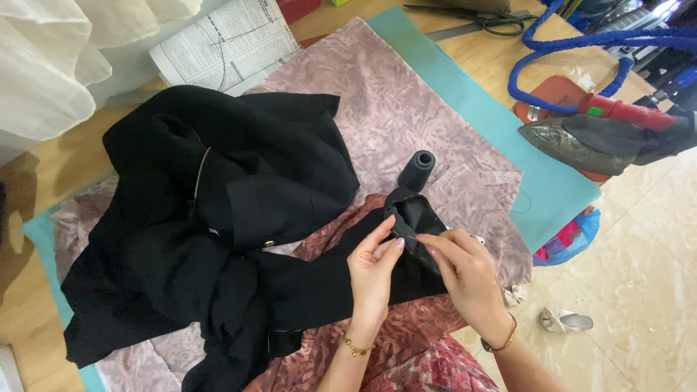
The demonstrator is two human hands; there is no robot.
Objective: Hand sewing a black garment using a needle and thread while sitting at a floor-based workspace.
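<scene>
**Two bare hands sewing the end of a black garment by hand**

Two hands work close together at the lower middle of the view, over a cloth-covered surface [465, 80]. The left hand [374, 270] pinches the end of a black fabric sleeve [417, 214] between thumb and fingers [385, 226], closed on the cloth. The right hand [465, 272] has its fingers pinched together against the same cloth, seemingly on a thin needle, though the needle is too small to make out clearly. The sleeve belongs to one crumpled black garment [218, 218] that spreads across the left half of the surface, over a pale pink patterned cloth [406, 94] and a teal mat [508, 138].

Risks, as a judgement: the fingers of the two hands sit so near each other that a slip of the point could prick the left thumb. Black thread on black cloth is hard to see, so a stitch could catch the wrong layer. The heavy garment could drag the sleeve out of the grip.

Counted: one dark thread cone [417, 168] standing just beyond the sleeve; one steam iron [602, 134] with a coiled blue hose [573, 43] at the right; one pair of dark scissors [486, 18] at the far edge; one folded newspaper [225, 43]; two gold bracelets, one on each wrist.
</scene>
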